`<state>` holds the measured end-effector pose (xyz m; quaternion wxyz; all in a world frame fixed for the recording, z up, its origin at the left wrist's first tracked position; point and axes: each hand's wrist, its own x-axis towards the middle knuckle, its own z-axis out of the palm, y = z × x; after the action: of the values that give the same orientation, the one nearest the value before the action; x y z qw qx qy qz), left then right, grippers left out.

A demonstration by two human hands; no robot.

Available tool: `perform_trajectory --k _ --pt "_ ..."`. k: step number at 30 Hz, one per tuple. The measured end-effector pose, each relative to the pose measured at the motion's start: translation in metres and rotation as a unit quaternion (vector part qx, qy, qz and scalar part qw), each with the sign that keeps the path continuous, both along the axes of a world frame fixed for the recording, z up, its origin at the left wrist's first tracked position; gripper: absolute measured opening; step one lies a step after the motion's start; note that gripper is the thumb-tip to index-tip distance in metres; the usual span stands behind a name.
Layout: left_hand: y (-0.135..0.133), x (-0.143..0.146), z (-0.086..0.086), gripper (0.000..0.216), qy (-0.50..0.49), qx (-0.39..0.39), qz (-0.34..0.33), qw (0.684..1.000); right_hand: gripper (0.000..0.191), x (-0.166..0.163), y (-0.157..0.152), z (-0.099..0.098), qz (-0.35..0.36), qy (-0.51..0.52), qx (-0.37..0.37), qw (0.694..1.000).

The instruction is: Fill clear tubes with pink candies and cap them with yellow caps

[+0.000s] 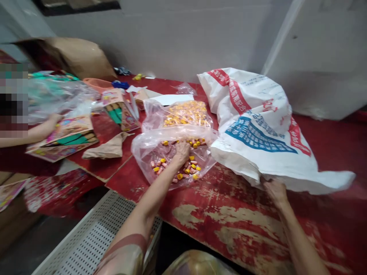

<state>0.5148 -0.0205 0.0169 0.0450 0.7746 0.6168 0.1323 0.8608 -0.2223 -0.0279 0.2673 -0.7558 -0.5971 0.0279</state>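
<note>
My left hand (181, 152) reaches into a clear plastic bag (140, 147) lying open on the red table. Its fingers curl down among small pinkish bottle-like pieces with yellow caps (187, 168); what lies inside them is hidden. Behind that opening, many more yellow-capped pieces (186, 113) show through the plastic. On the right, my right hand (275, 190) is closed on the lower open edge of a large white woven sack (258, 91) with red and blue print. The sack lies bulging on the table, and its inside cannot be seen.
To the left, a person's arm (43, 131) reaches over an open printed box (63, 143) with green contents. Another such box (120, 110) stands behind a crumpled tan cloth-like piece (107, 148). A white perforated crate (94, 229) sits below the table edge. A wall rises behind.
</note>
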Motion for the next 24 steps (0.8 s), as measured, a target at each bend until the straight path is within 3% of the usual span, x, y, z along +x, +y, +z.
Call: perform_trajectory --k 3,7,9,11,13,15,16,18,21,24 --pt "0.001 -0.003 -0.001 0.027 -0.039 0.01 -0.024 0.999 0.03 -0.022 -0.033 0.003 -0.007 0.06 0.022 0.998" --pt "-0.006 -0.01 0.002 0.028 -0.106 0.038 -0.059 0.992 0.03 -0.053 -0.061 0.018 -0.06 0.171 0.144 0.973" --pt "-0.024 -0.013 0.006 0.026 -0.202 0.053 -0.055 0.976 0.032 -0.066 -0.071 0.023 -0.069 0.277 0.142 0.948" --pt "-0.052 -0.012 0.01 0.026 -0.31 0.06 -0.034 0.948 0.038 -0.078 -0.078 0.025 -0.068 0.416 0.132 0.897" --pt "-0.089 -0.004 0.014 0.027 -0.422 0.008 -0.013 0.906 0.042 -0.091 -0.081 0.022 -0.064 0.533 0.132 0.833" --pt "-0.126 0.009 0.015 0.028 -0.634 -0.17 0.006 0.755 0.042 -0.106 -0.079 0.019 -0.049 0.599 0.141 0.787" --pt "-0.143 0.016 0.015 0.03 -0.689 -0.241 0.01 0.684 0.04 -0.114 -0.078 0.018 -0.039 0.613 0.141 0.777" --pt "-0.171 0.03 0.014 0.034 -0.744 -0.329 0.022 0.581 0.035 -0.129 -0.074 0.017 -0.02 0.617 0.149 0.772" --pt "-0.198 0.045 0.01 0.038 -0.769 -0.374 0.04 0.516 0.031 -0.144 -0.072 0.017 0.0 0.611 0.178 0.771" --pt "-0.213 0.053 0.004 0.039 -0.785 -0.363 0.05 0.5 0.03 -0.149 -0.075 0.02 0.015 0.588 0.178 0.789"
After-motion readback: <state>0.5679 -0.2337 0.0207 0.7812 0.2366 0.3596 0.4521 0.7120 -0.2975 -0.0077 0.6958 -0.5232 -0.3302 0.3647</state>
